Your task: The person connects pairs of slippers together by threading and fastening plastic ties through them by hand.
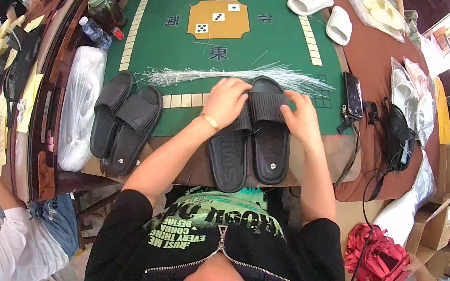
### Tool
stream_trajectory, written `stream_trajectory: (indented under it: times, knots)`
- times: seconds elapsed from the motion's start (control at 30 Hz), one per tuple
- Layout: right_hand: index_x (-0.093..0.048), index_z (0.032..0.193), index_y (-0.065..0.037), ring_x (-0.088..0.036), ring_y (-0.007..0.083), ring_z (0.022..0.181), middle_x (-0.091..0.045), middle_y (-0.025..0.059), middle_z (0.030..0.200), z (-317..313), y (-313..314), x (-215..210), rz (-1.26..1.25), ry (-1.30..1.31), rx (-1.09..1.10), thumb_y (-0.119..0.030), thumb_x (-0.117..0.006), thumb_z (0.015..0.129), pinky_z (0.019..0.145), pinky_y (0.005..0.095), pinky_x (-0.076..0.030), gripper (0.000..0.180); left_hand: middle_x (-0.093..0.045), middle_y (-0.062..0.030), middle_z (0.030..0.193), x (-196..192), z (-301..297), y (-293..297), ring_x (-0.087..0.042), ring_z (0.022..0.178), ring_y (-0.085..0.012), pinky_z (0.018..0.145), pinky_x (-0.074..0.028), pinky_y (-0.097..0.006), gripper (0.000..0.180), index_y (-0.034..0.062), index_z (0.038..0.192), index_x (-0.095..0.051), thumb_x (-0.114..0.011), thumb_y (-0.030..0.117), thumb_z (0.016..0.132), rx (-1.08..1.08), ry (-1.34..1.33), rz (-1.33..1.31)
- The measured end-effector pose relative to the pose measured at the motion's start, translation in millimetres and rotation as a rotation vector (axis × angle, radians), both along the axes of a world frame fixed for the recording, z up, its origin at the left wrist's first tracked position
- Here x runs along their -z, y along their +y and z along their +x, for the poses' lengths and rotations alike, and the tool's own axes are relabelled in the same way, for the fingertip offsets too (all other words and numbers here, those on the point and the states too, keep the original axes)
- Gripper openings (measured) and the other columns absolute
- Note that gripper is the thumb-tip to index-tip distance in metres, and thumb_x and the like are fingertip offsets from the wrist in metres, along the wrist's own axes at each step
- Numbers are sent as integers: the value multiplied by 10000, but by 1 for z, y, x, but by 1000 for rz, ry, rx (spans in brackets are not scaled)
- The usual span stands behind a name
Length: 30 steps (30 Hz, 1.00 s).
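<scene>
Both hands work on a pair of black slide sandals (252,139) lying side by side at the near edge of the worktop (289,49), toes pointing toward the far edge. The left hand (226,101) lies curled over the strap of the left sandal, fingers pressed down on it. The right hand (301,116) pinches the outer end of the ribbed strap of the right sandal, thumb and fingers closed on the band.

Just beyond the sandals, a bundle of thin clear plastic ties (236,76) lies across the green felt, running from the left toward the right edge. A second pair of black sandals (123,122) sits near the near-left corner, beside a wrapped white bundle (80,106). Two white slippers (326,12) rest by the far-right corner.

The step in hand looks like aligning the two sandals strap to strap. Judging from the layout, the next move calls for one hand to keep the pair together while the other frees itself to draw a single tie from the bundle.
</scene>
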State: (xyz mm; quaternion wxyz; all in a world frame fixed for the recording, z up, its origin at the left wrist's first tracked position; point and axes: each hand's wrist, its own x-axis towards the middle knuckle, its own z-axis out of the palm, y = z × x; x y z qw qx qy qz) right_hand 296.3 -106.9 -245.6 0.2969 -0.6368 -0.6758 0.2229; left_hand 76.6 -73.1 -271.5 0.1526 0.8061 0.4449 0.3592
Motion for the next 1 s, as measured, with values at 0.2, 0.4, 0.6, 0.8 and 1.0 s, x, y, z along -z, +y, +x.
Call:
stream_trajectory:
  times: [0.2, 0.4, 0.6, 0.8, 1.0]
  knots:
    - [-569, 1083, -27, -555, 332, 957, -568, 186, 999, -19, 3, 33, 159, -39, -36, -102, -631, 752, 832, 385, -460, 344, -642, -153, 920, 14, 37, 50, -597, 884, -336, 792, -472, -430, 219, 91, 888, -676, -495, 179, 800, 153, 314, -266]
    - [-605, 825, 11, -602, 330, 674, -600, 188, 693, -29, -68, 16, -123, 134, -26, -111, -536, 836, 654, 408, -483, 140, -647, -168, 848, 36, 56, 60, -608, 811, -354, 733, -479, -443, 223, 92, 837, -679, -513, 221, 762, 292, 396, -321]
    - [-555, 986, 0, -595, 392, 783, -540, 211, 1004, -59, -65, 53, -49, -451, -88, -72, -478, 814, 677, 461, -492, 202, -659, -151, 877, 21, 51, 67, -613, 839, -333, 753, -475, -435, 337, 82, 871, -691, -519, 360, 789, 359, 483, -399]
    - [-540, 911, 14, -606, 395, 721, -564, 228, 937, -64, -48, 55, -155, -549, -57, -105, -511, 796, 615, 452, -508, 168, -657, -163, 892, 11, 53, 72, -610, 850, -337, 771, -471, -427, 518, 66, 900, -691, -483, 530, 799, 448, 516, -444]
    - [-533, 938, 10, -600, 422, 741, -573, 250, 932, -54, -54, 58, -97, -430, -105, -129, -506, 823, 639, 496, -482, 182, -652, -178, 828, 13, 56, 68, -607, 815, -345, 745, -465, -441, 679, 52, 817, -698, -409, 666, 783, 414, 577, -473]
